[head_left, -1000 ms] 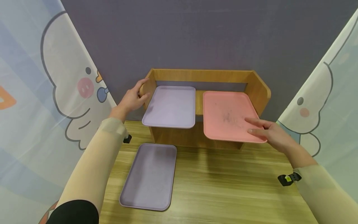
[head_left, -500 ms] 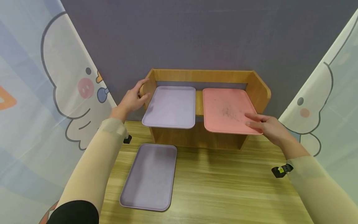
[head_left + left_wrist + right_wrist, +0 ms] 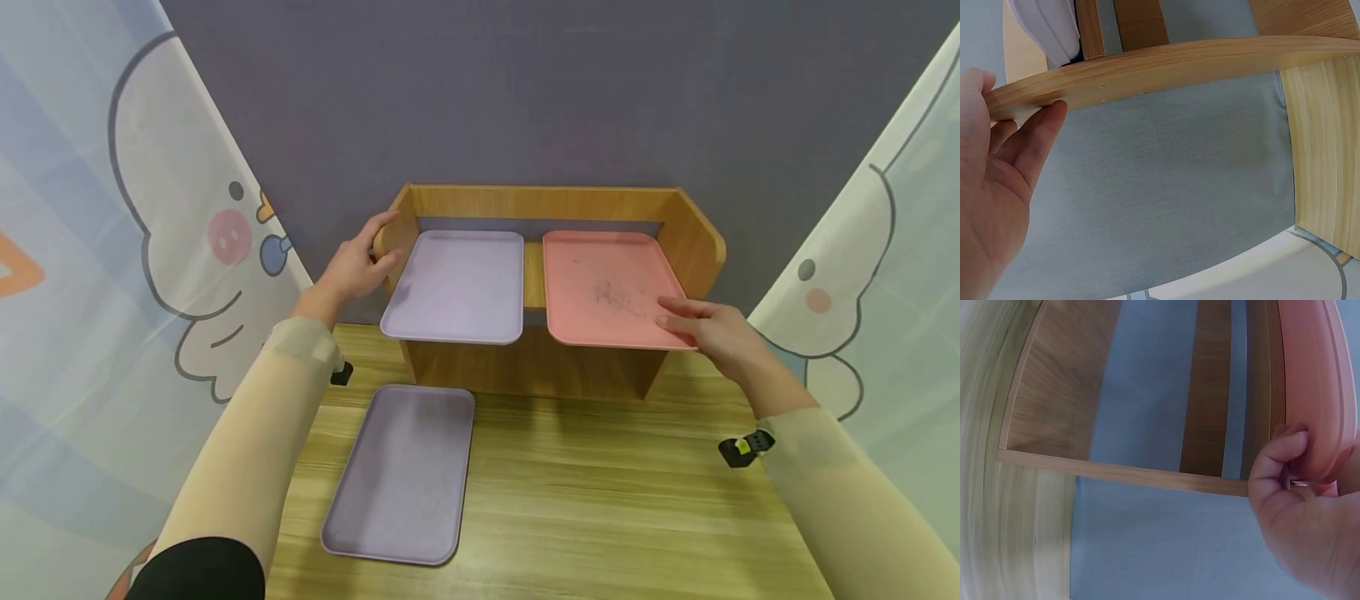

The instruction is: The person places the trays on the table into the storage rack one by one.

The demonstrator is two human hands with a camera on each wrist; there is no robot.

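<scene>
A small wooden shelf (image 3: pixel 543 202) stands against the back wall. On its upper board lie a pale lilac tray (image 3: pixel 459 287) at the left and a pink tray (image 3: pixel 607 283) with dark smudges at the right. Both overhang the front edge. My right hand (image 3: pixel 723 335) pinches the pink tray's front right corner, thumb on top; in the right wrist view its fingers curl under, close to the shelf's side panel (image 3: pixel 1135 475). My left hand (image 3: pixel 348 267) grips the shelf's left side panel (image 3: pixel 1147 69), its fingers around the edge in the left wrist view.
A darker purple tray (image 3: pixel 405 475) lies on the wood-grain table (image 3: pixel 600 500), in front of the shelf's left part. Printed cloth sheets (image 3: pixel 187 208) hang at both sides. A grey wall (image 3: pixel 540 92) rises behind the shelf.
The pink tray has slid back deeper onto the shelf, its front edge now almost level with the lilac tray's. My right hand moved with it. The left hand has stayed put.
</scene>
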